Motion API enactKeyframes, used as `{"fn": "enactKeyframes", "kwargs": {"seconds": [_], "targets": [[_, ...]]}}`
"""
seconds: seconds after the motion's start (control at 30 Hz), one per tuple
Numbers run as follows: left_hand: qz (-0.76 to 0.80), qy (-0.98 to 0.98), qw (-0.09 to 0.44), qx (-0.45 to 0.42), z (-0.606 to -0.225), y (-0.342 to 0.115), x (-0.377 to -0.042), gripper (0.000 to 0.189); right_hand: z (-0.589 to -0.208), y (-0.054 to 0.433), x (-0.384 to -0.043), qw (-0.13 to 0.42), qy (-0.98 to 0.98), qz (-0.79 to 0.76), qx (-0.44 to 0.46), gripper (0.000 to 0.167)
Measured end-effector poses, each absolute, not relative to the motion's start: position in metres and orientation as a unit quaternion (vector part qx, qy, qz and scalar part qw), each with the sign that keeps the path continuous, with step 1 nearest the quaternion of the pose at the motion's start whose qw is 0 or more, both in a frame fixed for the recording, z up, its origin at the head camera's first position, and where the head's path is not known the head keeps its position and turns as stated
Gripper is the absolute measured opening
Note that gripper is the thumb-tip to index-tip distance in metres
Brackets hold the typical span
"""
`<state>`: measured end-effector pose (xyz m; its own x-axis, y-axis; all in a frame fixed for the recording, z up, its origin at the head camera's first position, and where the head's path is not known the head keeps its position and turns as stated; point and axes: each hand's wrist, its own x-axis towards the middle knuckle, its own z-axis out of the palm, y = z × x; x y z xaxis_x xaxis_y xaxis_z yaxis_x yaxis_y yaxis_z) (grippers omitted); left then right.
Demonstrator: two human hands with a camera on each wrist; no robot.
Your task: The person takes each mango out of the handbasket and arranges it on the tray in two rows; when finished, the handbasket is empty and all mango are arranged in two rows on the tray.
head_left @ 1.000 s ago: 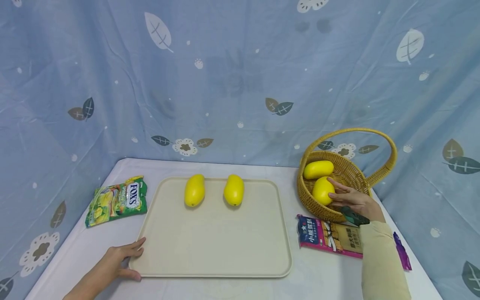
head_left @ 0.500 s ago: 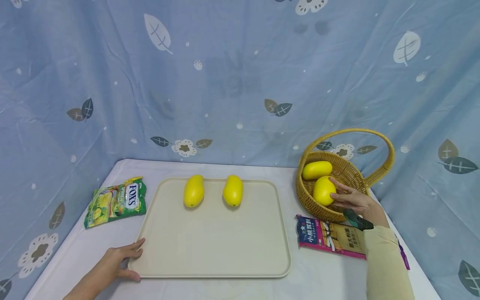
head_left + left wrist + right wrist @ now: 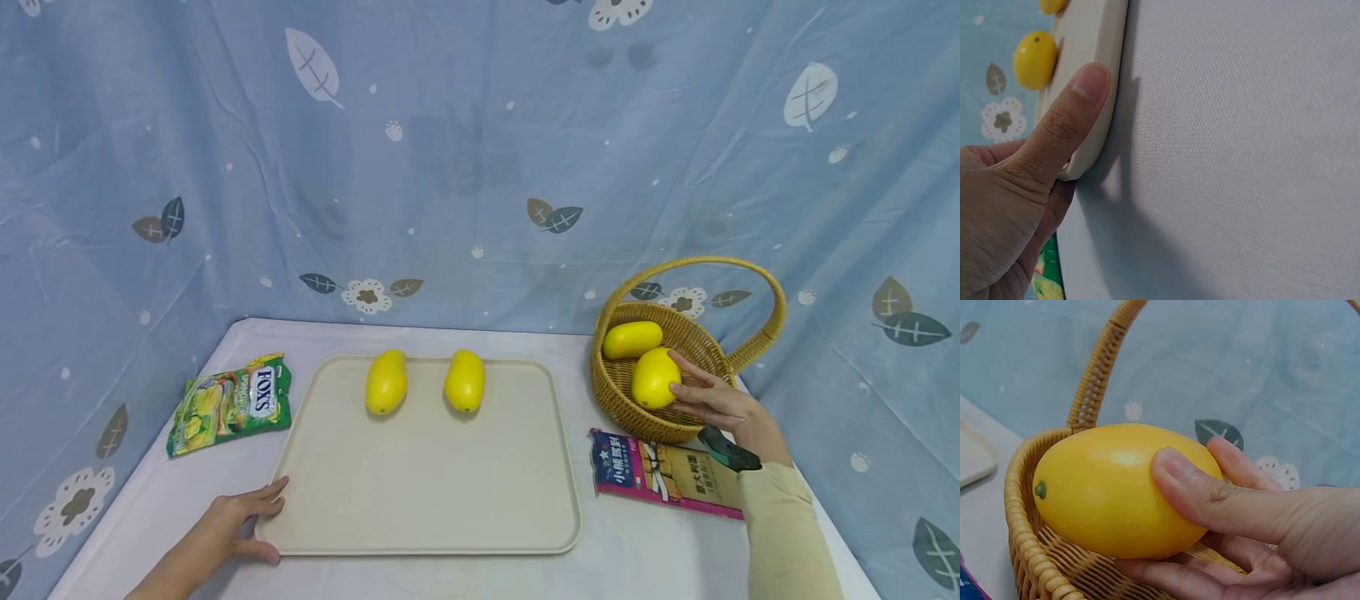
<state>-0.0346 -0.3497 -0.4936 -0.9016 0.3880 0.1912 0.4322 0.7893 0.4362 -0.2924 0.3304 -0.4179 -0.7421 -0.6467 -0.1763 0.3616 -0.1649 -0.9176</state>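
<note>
In the right wrist view a smooth yellow mango (image 3: 1122,494) with a green stem nub lies between the thumb and fingers of my right hand (image 3: 1241,512). The head view shows this hand (image 3: 727,408) over the wicker basket (image 3: 621,408), gripping the mango from its right side. Another yellow mango (image 3: 632,340) rests inside, behind the held one. My left hand (image 3: 232,523) holds the near left corner of a beige tray (image 3: 420,492), its thumb (image 3: 1063,122) along the tray's outer edge. Two more mangoes, one left (image 3: 386,383) and one right (image 3: 465,382), lie at the tray's far side.
A green FOX'S candy bag (image 3: 231,404) lies left of the tray. In front of the basket is a pasta packet (image 3: 663,475), partly under the right forearm. The basket's tall handle (image 3: 705,260) arches above it, near the blue patterned curtain (image 3: 465,167).
My right hand has shifted slightly right with the mango in its grip, turning it a little inside the basket. The left hand stays at the tray corner.
</note>
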Motion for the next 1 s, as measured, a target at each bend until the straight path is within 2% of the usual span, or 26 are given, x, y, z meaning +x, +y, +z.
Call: {"fn": "enactKeyframes", "kwargs": {"seconds": [0.33,0.47,0.6,0.83,1.0], "targets": [[-0.239,-0.944,0.049,-0.22,-0.494,-0.35,-0.034,0.072,-0.41,0.324,-0.29,0.328,0.548,-0.757,-0.141,0.059],[-0.232,-0.952,0.019,-0.198,-0.491,-0.349,-0.034,0.075,-0.406,0.318,-0.285,0.332,0.527,-0.767,-0.154,0.06],[-0.23,-0.954,0.01,-0.193,-0.49,-0.349,-0.033,0.074,-0.4,0.31,-0.277,0.331,0.511,-0.778,-0.156,0.059],[-0.226,-0.948,0.047,-0.22,-0.492,-0.35,-0.034,0.069,-0.396,0.295,-0.259,0.322,0.516,-0.781,-0.141,0.058],[-0.212,-0.955,0.03,-0.205,-0.491,-0.348,-0.035,0.072,-0.398,0.287,-0.248,0.324,0.516,-0.777,-0.156,0.058]]}}
